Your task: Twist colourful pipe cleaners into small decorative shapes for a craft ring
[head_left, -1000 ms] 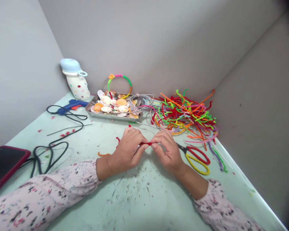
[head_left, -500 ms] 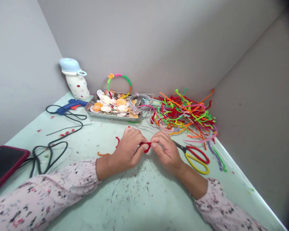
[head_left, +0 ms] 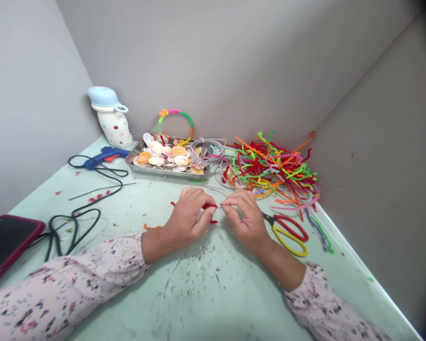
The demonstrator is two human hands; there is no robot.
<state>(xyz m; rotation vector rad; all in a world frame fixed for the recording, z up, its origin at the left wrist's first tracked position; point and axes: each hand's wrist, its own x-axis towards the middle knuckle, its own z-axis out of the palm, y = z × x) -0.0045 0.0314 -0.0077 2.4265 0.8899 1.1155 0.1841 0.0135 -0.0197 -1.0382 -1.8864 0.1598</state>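
Observation:
Over the middle of the table, my left hand (head_left: 188, 215) pinches a short red pipe cleaner (head_left: 209, 206) between thumb and fingers; a loose red end hangs below the thumb. A thin grey wire (head_left: 219, 206) shows in the small gap between my hands. My right hand (head_left: 246, 218) is closed on that wire at the fingertips. Most of the wire is hidden by the hands. Scissors (head_left: 291, 234) with one red and one yellow handle lie beside my right hand. A small orange piece of pipe cleaner (head_left: 151, 227) rests near my left wrist.
A metal tray (head_left: 163, 173) holds shells, a coil of grey wire (head_left: 208, 150) and a colourful pipe-cleaner ring (head_left: 188, 116). Right of it lies a heap of pipe cleaners (head_left: 275, 166). On the left are a bottle (head_left: 113, 123), a blue glue gun (head_left: 104, 155), a black cord (head_left: 78, 213) and a phone (head_left: 12, 244).
My right fingers have shifted from the red pipe cleaner to the grey wire, leaving a small gap between the hands. The red end now hangs under my left thumb.

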